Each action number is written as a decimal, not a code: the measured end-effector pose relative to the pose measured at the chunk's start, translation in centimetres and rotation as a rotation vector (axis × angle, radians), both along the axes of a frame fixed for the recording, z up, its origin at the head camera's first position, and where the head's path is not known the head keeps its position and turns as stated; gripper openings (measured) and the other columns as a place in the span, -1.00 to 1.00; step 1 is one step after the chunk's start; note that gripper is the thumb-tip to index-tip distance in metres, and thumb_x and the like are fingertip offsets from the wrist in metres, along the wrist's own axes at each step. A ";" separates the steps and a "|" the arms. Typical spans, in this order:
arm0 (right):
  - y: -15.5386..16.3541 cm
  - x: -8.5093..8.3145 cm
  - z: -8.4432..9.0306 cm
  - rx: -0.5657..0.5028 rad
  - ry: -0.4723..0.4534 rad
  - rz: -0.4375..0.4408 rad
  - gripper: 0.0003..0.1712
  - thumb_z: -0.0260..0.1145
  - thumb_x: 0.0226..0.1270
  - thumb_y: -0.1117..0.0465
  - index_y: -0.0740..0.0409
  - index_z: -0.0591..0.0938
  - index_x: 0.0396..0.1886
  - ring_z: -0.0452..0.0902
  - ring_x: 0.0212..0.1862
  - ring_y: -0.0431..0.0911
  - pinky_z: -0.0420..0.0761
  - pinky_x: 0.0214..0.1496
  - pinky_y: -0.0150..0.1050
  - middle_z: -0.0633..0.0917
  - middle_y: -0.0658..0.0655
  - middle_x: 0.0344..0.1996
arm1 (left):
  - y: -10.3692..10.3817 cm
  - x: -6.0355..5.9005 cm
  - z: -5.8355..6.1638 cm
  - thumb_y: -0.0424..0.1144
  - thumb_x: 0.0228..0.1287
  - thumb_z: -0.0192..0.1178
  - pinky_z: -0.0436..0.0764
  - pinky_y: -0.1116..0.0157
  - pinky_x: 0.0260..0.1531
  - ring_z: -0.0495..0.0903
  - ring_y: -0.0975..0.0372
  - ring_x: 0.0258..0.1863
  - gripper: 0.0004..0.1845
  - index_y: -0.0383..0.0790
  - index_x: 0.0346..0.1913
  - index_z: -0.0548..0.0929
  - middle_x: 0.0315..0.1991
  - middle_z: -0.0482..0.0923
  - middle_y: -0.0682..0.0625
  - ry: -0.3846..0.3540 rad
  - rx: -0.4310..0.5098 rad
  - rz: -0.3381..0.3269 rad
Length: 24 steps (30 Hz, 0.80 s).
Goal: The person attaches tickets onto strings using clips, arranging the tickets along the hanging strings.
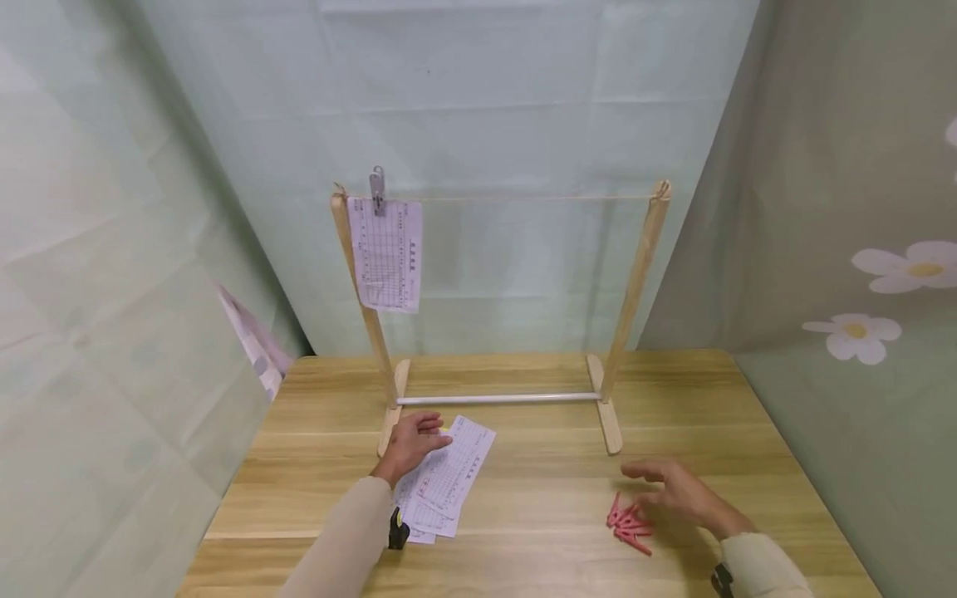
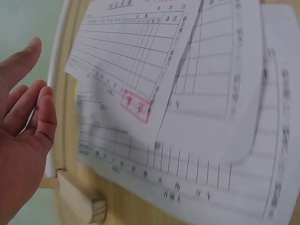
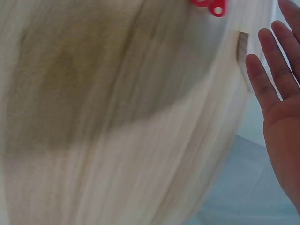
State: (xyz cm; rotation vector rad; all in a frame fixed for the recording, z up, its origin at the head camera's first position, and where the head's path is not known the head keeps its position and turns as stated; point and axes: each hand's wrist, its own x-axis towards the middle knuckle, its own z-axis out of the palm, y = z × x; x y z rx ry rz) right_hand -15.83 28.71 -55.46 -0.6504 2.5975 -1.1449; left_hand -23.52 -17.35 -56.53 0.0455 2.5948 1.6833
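Near-left: left hand [image 1: 409, 444] held loose, empty, by slips [image 1: 462, 469] | near-right: right hand [image 1: 679, 493] open-fingered, empty, by pegs [image 1: 630, 526] | far-left: sheet [image 1: 387, 259] held up by clip [image 1: 378, 195]

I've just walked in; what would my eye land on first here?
Probably the printed sheet clipped near the left end of the string between two wooden posts. Below, the left hand is by loose slips on the table, while the right hand is beside bright pink clothespins.
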 end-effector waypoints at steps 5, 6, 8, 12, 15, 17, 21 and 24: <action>0.3 0.0 -1.1 0.006 -0.003 0.003 -0.43 0.54 0.07 0.25 0.35 0.63 0.10 0.60 0.07 0.26 0.59 0.08 0.11 0.68 0.32 0.04 | 0.9 -0.9 -0.7 -0.51 0.04 0.47 0.62 0.08 0.03 0.65 -0.11 0.02 -0.46 -0.56 0.12 0.56 -0.04 0.67 -0.33 0.004 -0.032 0.035; 0.3 0.0 -1.3 0.009 0.010 0.010 -0.44 0.55 0.07 0.23 0.35 0.65 0.08 0.61 0.06 0.23 0.60 0.08 0.08 0.69 0.30 0.03 | 1.1 -1.1 -0.8 -0.52 0.04 0.46 0.62 0.07 0.03 0.64 -0.13 0.02 -0.47 -0.59 0.11 0.56 -0.04 0.67 -0.36 0.009 -0.026 0.036; 0.3 0.0 -1.6 0.012 0.014 0.017 -0.46 0.55 0.06 0.21 0.33 0.67 0.05 0.63 0.04 0.15 0.61 0.08 0.02 0.71 0.27 0.01 | 1.2 -1.4 -1.0 -0.54 0.03 0.45 0.61 0.06 0.03 0.64 -0.16 0.03 -0.48 -0.61 0.09 0.56 -0.04 0.66 -0.38 0.013 -0.020 0.044; 0.1 0.1 -1.8 -0.004 -0.002 0.029 -0.48 0.54 0.08 0.21 0.34 0.67 0.04 0.63 0.04 0.06 0.60 0.09 -0.01 0.72 0.26 -0.01 | 1.4 -1.8 -1.2 -0.54 0.05 0.44 0.61 0.06 0.05 0.63 -0.16 0.03 -0.50 -0.60 0.09 0.56 -0.04 0.65 -0.39 0.004 -0.035 0.056; 0.1 0.0 -2.1 -0.023 -0.016 0.039 -0.51 0.52 0.11 0.25 0.36 0.66 0.04 0.65 0.02 0.00 0.62 0.08 -0.07 0.73 0.26 -0.03 | 1.5 -2.1 -1.4 -0.53 0.06 0.44 0.62 0.08 0.03 0.65 -0.14 0.00 -0.52 -0.58 0.08 0.57 -0.05 0.66 -0.37 0.009 -0.069 0.064; 0.0 -0.1 -2.3 -0.038 -0.031 0.041 -0.53 0.51 0.12 0.29 0.37 0.66 0.04 0.66 -0.01 -0.04 0.63 0.06 -0.13 0.73 0.24 -0.04 | 1.6 -2.3 -1.6 -0.53 0.07 0.44 0.62 0.08 0.03 0.66 -0.13 -0.01 -0.53 -0.57 0.07 0.58 -0.06 0.67 -0.36 0.014 -0.070 0.074; -0.1 -0.2 -2.6 -0.082 -0.068 0.037 -0.56 0.49 0.11 0.39 0.38 0.66 0.02 0.68 -0.08 -0.11 0.65 -0.01 -0.23 0.75 0.21 -0.10 | 2.0 -2.6 -1.8 -0.52 0.08 0.43 0.62 0.06 0.02 0.66 -0.12 -0.03 -0.55 -0.55 0.06 0.59 -0.07 0.68 -0.34 0.011 -0.066 0.089; -0.1 -0.1 -2.7 -0.122 -0.085 0.047 -0.57 0.45 0.09 0.44 0.42 0.65 0.01 0.67 -0.13 -0.14 0.66 -0.06 -0.27 0.75 0.23 -0.14 | 2.4 -2.8 -1.9 -0.52 0.07 0.42 0.61 0.05 0.03 0.65 -0.11 -0.02 -0.55 -0.54 0.07 0.60 -0.06 0.68 -0.33 -0.014 -0.074 0.095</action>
